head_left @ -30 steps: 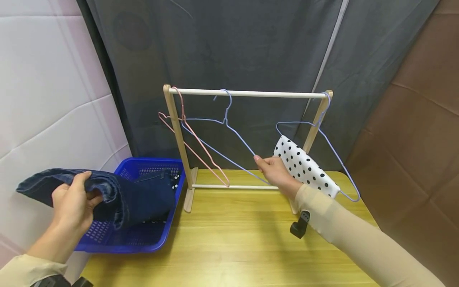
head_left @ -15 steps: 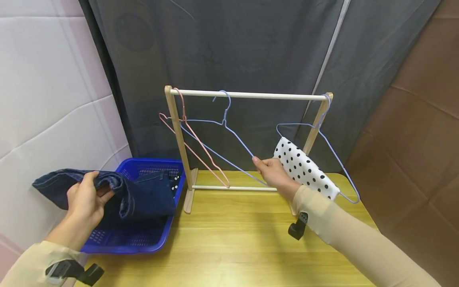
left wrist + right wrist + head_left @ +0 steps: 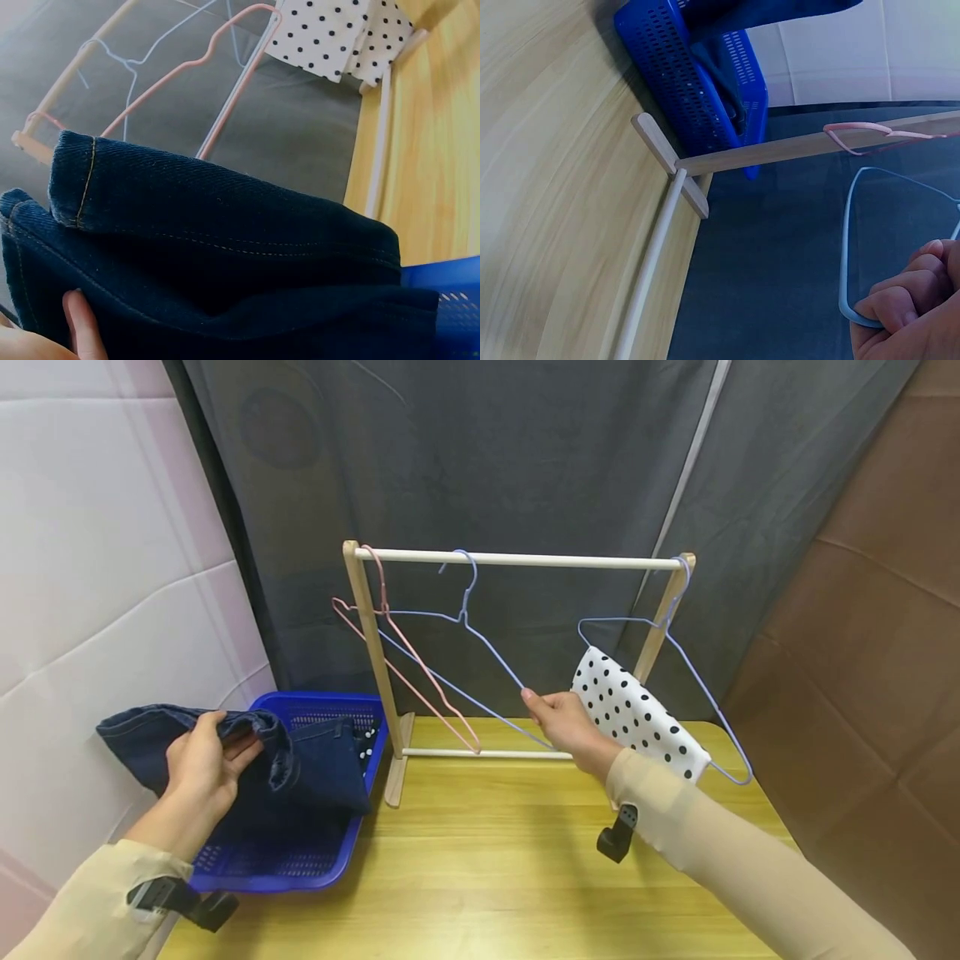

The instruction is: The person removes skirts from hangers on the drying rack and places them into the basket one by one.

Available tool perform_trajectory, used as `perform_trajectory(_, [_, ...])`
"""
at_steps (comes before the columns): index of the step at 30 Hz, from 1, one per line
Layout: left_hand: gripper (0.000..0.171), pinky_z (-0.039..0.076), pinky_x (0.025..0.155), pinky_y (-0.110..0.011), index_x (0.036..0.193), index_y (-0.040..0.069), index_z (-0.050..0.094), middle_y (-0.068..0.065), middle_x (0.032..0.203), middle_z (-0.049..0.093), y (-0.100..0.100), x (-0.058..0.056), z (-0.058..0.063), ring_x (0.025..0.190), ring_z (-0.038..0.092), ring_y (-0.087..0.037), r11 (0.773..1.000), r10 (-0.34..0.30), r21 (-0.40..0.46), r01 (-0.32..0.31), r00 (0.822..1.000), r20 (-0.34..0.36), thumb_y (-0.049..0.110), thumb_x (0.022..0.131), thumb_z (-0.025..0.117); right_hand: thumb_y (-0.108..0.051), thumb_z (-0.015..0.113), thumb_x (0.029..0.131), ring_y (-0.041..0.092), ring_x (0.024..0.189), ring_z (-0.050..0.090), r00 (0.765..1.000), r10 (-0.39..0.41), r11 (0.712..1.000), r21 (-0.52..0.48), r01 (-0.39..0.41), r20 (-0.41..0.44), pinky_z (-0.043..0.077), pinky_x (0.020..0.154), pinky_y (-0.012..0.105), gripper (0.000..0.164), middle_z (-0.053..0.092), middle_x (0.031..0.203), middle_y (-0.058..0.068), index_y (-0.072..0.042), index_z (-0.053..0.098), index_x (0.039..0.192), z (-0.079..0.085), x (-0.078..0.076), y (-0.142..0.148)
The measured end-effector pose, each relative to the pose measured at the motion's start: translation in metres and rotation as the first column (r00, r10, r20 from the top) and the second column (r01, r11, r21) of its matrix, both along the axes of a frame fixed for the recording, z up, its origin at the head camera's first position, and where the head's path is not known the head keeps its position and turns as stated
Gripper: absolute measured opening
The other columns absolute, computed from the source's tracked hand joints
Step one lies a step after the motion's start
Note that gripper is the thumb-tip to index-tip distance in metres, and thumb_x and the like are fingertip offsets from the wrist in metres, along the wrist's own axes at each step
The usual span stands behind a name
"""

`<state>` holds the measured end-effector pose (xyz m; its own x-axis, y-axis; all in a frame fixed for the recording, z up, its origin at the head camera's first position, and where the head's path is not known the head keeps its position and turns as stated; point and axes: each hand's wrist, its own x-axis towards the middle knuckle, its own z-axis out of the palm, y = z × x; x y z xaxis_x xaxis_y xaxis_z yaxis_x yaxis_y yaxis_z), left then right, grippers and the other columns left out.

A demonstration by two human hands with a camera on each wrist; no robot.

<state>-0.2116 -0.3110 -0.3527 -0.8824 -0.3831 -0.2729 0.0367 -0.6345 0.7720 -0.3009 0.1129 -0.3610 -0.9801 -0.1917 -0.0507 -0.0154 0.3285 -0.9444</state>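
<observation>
Dark blue jeans (image 3: 322,768), folded over, are gripped near one end by my left hand (image 3: 201,770), thumb on top and fingers tucked into the denim. The other part of the jeans drapes over the blue basket (image 3: 277,881). In the left wrist view the denim (image 3: 225,202) fills the lower half, and only a finger and part of the hand show. My right hand (image 3: 566,722) pinches the lower right corner of a blue hanger (image 3: 491,652), whose hook sits on the rack's white rail (image 3: 555,560). The right wrist view shows the curled fingers (image 3: 915,292) at that corner.
A pink hanger (image 3: 431,672) hangs at the rack's left end, beside the wooden post (image 3: 375,652). At the right end, another blue hanger (image 3: 708,693) carries a white polka-dot cloth (image 3: 637,714). The wooden table (image 3: 465,860) lies in front, grey curtain (image 3: 525,452) behind.
My left hand has moved right with the jeans, toward the rack. My right hand has shifted slightly left, and the blue hanger's hook has slid a little left along the rail.
</observation>
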Motion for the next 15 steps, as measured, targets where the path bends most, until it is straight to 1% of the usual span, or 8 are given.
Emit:
perform_trajectory(3, [0.011, 0.062, 0.057, -0.032, 0.105, 0.009, 0.046, -0.007, 0.069, 0.07, 0.003, -0.005, 0.001, 0.062, 0.073, -0.019, 1.0, -0.015, 0.016, 0.014, 1.0, 0.023, 0.019, 0.107, 0.042, -0.039, 0.052, 0.105, 0.008, 0.043, 0.028, 1.0, 0.002, 1.0, -0.007, -0.002, 0.021, 0.023, 0.044, 0.022, 0.055, 0.034, 0.047, -0.009, -0.014, 0.047, 0.056, 0.0, 0.001, -0.002])
perform_trajectory(6, [0.01, 0.063, 0.057, -0.032, 0.111, 0.011, 0.04, -0.007, 0.069, 0.07, 0.007, -0.01, 0.002, 0.063, 0.073, -0.019, 0.999, -0.024, 0.026, 0.024, 0.999, 0.028, 0.02, 0.108, 0.039, -0.039, 0.051, 0.106, 0.007, 0.043, 0.028, 1.0, 0.006, 1.0, -0.009, -0.005, 0.03, 0.023, 0.044, 0.022, 0.055, 0.034, 0.047, -0.009, -0.015, 0.047, 0.057, -0.001, 0.002, -0.004])
perform_trajectory(9, [0.01, 0.063, 0.058, -0.032, 0.114, 0.012, 0.038, -0.008, 0.069, 0.07, 0.01, -0.014, 0.002, 0.063, 0.073, -0.02, 0.999, -0.025, 0.044, 0.023, 0.999, 0.033, 0.02, 0.108, 0.039, -0.039, 0.051, 0.106, 0.007, 0.043, 0.029, 1.0, 0.01, 1.0, -0.004, -0.01, 0.026, 0.023, 0.044, 0.022, 0.055, 0.034, 0.047, -0.009, -0.016, 0.047, 0.056, -0.002, 0.002, -0.005])
perform_trajectory(15, [0.011, 0.063, 0.057, -0.032, 0.115, 0.012, 0.038, -0.009, 0.067, 0.071, 0.014, -0.022, 0.004, 0.06, 0.073, -0.021, 0.999, -0.024, 0.046, 0.021, 0.999, 0.046, 0.021, 0.107, 0.039, -0.041, 0.051, 0.106, 0.007, 0.045, 0.028, 1.0, 0.017, 1.0, 0.013, -0.017, 0.0, 0.022, 0.044, 0.022, 0.056, 0.035, 0.047, -0.009, -0.017, 0.047, 0.055, -0.002, 0.0, -0.005])
